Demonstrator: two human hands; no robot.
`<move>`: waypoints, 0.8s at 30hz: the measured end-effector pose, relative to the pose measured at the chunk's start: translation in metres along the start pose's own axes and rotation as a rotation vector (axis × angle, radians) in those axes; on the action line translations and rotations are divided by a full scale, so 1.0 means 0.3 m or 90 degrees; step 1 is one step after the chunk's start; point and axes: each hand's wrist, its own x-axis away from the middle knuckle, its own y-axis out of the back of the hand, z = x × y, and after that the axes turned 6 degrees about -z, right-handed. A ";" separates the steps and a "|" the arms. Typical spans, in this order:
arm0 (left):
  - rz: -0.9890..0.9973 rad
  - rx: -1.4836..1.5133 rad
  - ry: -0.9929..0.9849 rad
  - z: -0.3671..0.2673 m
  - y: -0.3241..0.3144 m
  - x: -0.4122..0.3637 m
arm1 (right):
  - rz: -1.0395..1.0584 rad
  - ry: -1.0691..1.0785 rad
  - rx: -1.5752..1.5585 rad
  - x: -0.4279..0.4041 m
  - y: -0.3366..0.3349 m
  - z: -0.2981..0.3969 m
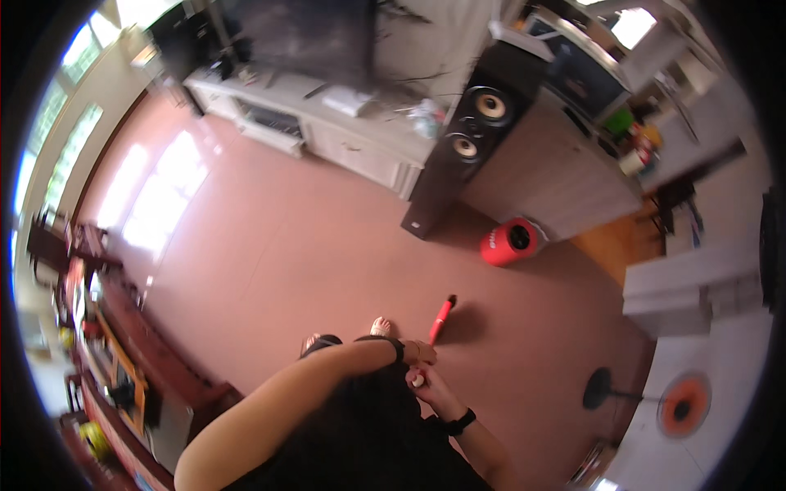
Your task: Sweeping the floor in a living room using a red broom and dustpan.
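My left hand reaches across the front of my body and is closed around a red stick-like tool. The tool slants down and away over the floor and ends in a dark tip. Just below, my right hand is closed on the near end of the same tool, where a pale butt shows between the fingers. The two hands are close together, and they hide the middle of the tool. What kind of tool it is, I cannot tell.
Ahead on the reddish floor stands a red cylinder with a dark round top, beside a tall black loudspeaker. A white TV cabinet runs along the far wall. To the left is a dark red wooden bench; a fan stands right.
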 end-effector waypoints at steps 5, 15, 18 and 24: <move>0.122 -0.321 0.468 0.054 0.130 0.052 | 0.106 -0.380 0.130 -0.164 -0.119 0.205; -0.055 -0.350 0.554 0.099 0.370 0.175 | 0.171 -0.428 -0.209 -0.215 -0.244 0.270; 0.032 -0.330 0.360 0.052 0.372 0.079 | 0.122 -0.315 -0.273 -0.044 -0.228 0.278; 0.080 -0.214 0.160 -0.007 0.358 -0.105 | 0.079 -0.188 -0.182 0.207 -0.350 0.234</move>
